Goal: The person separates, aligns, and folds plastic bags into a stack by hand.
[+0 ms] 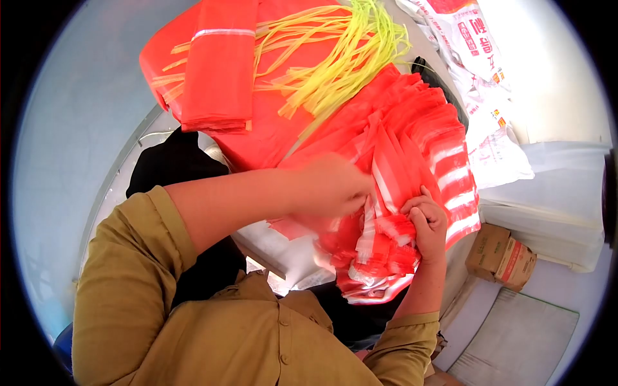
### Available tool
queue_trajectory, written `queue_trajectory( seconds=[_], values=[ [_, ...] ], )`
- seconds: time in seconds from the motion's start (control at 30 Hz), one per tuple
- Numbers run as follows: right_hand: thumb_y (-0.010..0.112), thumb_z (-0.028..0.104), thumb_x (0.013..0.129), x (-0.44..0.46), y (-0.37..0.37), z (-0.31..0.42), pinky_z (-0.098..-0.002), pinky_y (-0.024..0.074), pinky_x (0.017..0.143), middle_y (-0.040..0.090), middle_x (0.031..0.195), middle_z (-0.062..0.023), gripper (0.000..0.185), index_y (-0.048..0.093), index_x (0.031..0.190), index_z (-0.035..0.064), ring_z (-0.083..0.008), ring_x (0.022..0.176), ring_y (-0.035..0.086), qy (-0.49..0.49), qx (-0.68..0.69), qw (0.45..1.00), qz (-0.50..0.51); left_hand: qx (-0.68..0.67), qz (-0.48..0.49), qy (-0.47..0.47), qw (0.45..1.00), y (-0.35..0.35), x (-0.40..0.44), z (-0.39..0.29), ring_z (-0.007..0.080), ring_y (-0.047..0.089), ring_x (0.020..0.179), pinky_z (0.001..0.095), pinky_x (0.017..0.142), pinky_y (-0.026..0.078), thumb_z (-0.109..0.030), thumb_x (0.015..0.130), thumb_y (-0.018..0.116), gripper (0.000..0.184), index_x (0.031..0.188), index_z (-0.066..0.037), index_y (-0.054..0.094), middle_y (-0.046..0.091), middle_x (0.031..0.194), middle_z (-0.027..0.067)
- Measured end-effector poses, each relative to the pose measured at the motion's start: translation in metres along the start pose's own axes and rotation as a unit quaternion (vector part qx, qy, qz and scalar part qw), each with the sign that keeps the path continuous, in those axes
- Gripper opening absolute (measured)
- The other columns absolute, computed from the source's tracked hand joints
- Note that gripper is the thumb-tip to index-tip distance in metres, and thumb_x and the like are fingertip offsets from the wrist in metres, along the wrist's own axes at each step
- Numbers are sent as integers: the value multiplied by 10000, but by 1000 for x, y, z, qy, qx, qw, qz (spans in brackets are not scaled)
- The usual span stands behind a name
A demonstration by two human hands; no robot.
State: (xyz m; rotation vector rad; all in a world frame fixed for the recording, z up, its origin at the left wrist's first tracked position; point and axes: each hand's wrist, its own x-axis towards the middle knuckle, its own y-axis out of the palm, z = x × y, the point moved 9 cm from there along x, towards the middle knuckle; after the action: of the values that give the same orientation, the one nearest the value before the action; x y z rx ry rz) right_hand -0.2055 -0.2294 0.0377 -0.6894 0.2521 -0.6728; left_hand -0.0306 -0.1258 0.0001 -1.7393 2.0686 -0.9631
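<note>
A large fanned pile of red plastic bags (412,138) with white stripes lies before me, its near end gathered in crumpled folds. My right hand (428,222) is closed on the folded edge of these bags at the pile's right, thumb on top. My left hand (338,193) reaches across from the left, curled into a fist over the pile and somewhat blurred. What its fingers hold, if anything, is hidden. Beyond the hands, yellow-green plastic strips (347,55) lie spread over a red sheet (251,148).
A folded red bundle with a white band (219,71) sits at the far left of the surface. White printed sacks (476,71) stand at the far right, beside a dark object (444,87). A cardboard box (501,257) and a grey panel (515,338) are lower right.
</note>
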Motion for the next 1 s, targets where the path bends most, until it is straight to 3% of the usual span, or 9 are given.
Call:
queue_trajectory(
  seconds=[0.07,0.17,0.27,0.37,0.67,1.0],
  values=[
    [593,31,903,0,-1,-2,-497,290,1275,738,814,-58,192,645,721,4,-164,851,692,2,2,1000,2,-10,-98,-61,993,-22,12,20,432,710,909,524,804,552,-184,927,616,178,939,-30,706,734,888,199],
    [595,31,899,0,-1,-3,-498,286,1277,740,814,-58,188,647,721,2,-165,850,692,3,7,1000,4,12,-116,-164,980,-17,28,65,412,701,947,519,800,552,-213,936,650,196,1010,-32,659,733,966,191],
    [597,30,894,1,-2,-3,-498,281,1279,742,816,-59,178,654,728,1,-166,847,691,7,16,1000,2,-60,-159,-234,957,-19,34,82,417,703,995,515,838,551,-180,953,652,228,1113,-20,624,735,1019,213],
    [600,32,892,0,-2,-7,-498,278,1280,745,820,-59,169,662,739,-2,-171,846,691,10,24,1000,-2,-117,-172,-222,953,-12,48,97,464,694,1009,548,869,536,-181,954,639,310,1187,8,562,718,1042,279],
    [613,38,888,0,0,-6,-515,286,1270,745,834,-68,178,651,719,-7,-182,842,692,-8,18,1000,14,-101,-161,-239,952,-6,68,99,488,685,1007,561,865,530,-160,924,687,404,1231,1,479,703,1034,307],
    [581,5,861,2,-5,-3,-502,285,1280,736,818,-95,187,586,674,0,-177,821,679,-3,39,999,-2,-193,-192,-241,932,-10,51,91,431,686,992,498,846,525,-136,944,683,381,1280,-71,514,701,1032,242]
  ],
)
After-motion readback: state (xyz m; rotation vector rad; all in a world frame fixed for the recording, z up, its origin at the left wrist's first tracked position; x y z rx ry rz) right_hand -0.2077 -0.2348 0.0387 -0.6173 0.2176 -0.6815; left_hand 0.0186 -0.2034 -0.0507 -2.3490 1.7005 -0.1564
